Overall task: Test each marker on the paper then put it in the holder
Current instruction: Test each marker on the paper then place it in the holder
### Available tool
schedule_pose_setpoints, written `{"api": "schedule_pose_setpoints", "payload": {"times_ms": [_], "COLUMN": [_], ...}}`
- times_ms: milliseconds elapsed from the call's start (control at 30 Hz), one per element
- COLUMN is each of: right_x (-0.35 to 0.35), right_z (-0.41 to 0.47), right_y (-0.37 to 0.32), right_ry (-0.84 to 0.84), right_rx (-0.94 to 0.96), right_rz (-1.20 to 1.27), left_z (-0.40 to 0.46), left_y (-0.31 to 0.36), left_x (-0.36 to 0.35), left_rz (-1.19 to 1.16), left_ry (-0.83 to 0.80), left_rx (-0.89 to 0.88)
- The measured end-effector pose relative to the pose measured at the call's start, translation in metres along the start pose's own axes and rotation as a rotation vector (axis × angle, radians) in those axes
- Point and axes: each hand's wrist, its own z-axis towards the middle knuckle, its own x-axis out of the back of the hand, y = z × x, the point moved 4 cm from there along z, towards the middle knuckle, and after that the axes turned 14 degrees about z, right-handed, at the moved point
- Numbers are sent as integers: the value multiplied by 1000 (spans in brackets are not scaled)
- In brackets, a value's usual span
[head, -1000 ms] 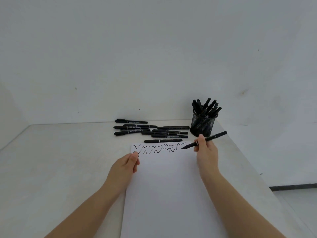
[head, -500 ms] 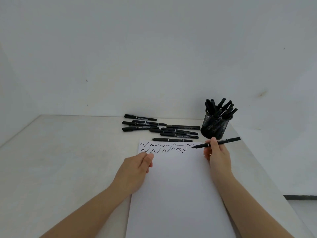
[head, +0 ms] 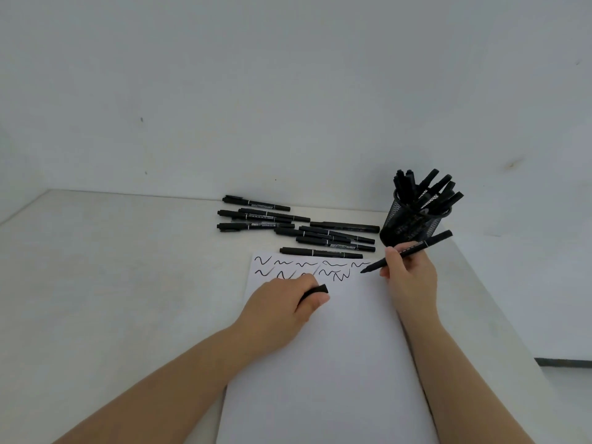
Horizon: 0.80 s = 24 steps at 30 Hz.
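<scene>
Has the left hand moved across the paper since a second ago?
Yes. The left hand has shifted right from the paper's left edge, onto the sheet below the squiggles, and now shows a black cap.

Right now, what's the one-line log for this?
right hand: holds uncapped marker, tip at paper | left hand: holds cap | holder: partly filled
</scene>
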Motion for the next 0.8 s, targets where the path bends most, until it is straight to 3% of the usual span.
{"api": "schedule_pose_setpoints", "payload": {"times_ms": [233,600,800], "right_x": [-8,4,6], "right_z": [-3,-2,-11], "right_y": [-4,-10,-29], "right_ry": [-122,-7,40], "right_rx": [68,109,126], "right_rz": [-100,-194,139], "left_z": [-2,-2,-2], "left_y": [-1,-2,-4], "left_x": [-2,-3,0], "left_rz": [28,51,-44], "left_ry": [3,1,34], "left_rx": [-27,-37,-19]}}
